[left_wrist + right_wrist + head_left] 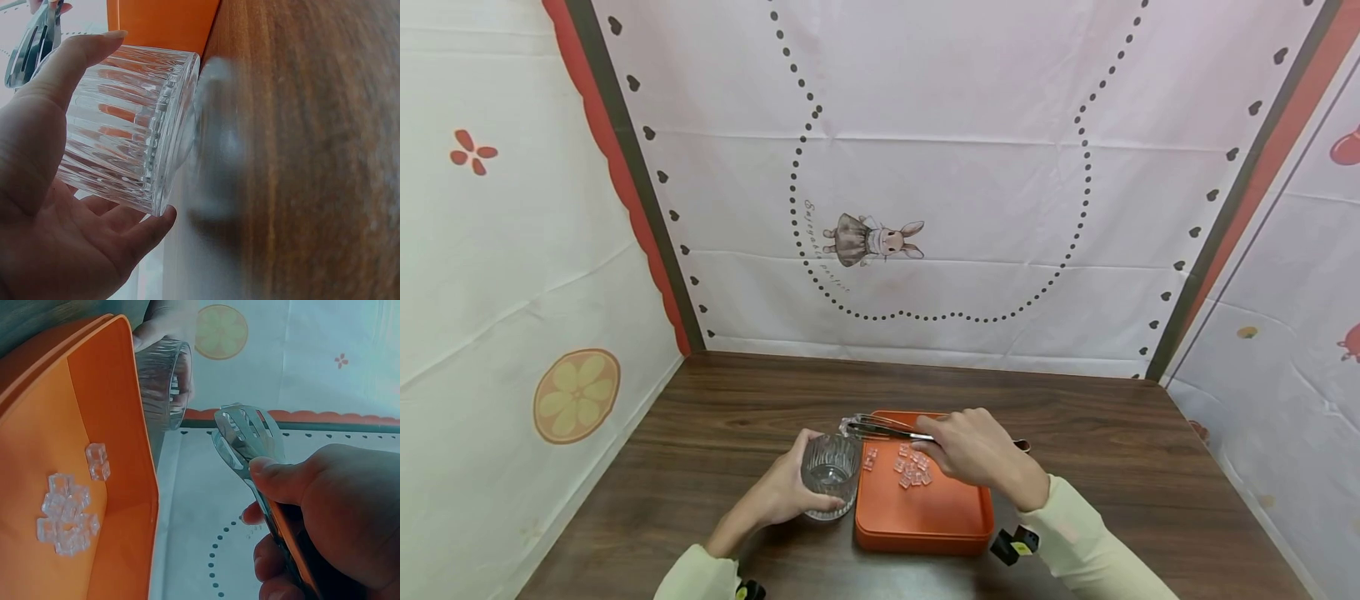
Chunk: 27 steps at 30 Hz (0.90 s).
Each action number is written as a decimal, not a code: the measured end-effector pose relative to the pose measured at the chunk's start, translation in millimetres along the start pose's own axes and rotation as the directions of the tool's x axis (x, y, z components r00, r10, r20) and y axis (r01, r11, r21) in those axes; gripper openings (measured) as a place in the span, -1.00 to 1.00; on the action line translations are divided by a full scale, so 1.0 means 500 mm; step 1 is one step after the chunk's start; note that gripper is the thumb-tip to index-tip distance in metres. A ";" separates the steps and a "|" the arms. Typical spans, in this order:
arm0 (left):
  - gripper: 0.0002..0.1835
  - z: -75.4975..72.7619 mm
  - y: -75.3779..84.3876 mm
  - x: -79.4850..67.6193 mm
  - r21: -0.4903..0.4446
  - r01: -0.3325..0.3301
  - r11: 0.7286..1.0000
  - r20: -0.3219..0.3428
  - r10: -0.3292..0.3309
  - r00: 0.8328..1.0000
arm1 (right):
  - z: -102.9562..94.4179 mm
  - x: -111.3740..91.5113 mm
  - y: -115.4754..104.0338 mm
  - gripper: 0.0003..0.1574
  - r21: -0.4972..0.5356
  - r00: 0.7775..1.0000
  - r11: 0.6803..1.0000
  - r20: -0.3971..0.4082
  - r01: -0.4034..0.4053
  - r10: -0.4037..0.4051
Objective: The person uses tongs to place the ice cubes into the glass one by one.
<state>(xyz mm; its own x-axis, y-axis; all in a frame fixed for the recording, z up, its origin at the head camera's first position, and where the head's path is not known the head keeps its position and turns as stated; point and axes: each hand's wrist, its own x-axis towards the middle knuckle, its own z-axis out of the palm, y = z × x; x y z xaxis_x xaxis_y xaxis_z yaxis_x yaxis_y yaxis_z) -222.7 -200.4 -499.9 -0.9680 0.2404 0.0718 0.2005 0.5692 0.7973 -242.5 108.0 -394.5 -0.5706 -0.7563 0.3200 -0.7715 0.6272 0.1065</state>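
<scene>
My left hand (781, 490) holds a clear ribbed glass (831, 475) by its side, thumb and fingers around it. The glass is upright just left of the orange tray (925, 523); whether its base touches the table I cannot tell. My right hand (981, 450) grips metal tongs (253, 440) with slotted ends. A clear cube (848, 426) appears at the tongs' tips, near the glass's rim and above the tray's far left corner; the slotted ends partly hide it. Several clear cubes (65, 515) lie in a cluster in the tray, and two more (97, 461) lie by its wall.
The dark wooden table (760, 392) carries the tray and glass. Printed white cloth (962, 225) hangs behind the table and on both sides. The tray's raised wall (134, 444) stands between its cubes and the glass.
</scene>
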 end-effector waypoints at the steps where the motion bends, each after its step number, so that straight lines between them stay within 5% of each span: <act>1: 0.05 0.000 0.000 0.000 0.000 -0.001 1.000 0.000 0.001 1.000 | 0.000 0.000 -0.001 -0.69 0.001 1.000 1.000 -0.004 0.002 -0.002; 27: 0.05 0.000 -0.001 -0.001 0.006 -0.005 1.000 -0.004 0.005 1.000 | 0.001 0.009 -0.017 -0.65 0.005 0.998 0.999 -0.042 0.037 -0.037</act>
<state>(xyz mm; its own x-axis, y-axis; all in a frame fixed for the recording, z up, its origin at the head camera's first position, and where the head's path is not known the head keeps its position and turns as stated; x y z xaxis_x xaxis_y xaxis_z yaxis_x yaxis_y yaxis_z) -222.4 -200.8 -500.1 -0.9675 0.2404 0.0783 0.2065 0.5727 0.7933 -238.7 99.5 -394.5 -0.5294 -0.7707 0.3547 -0.7938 0.5975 0.1135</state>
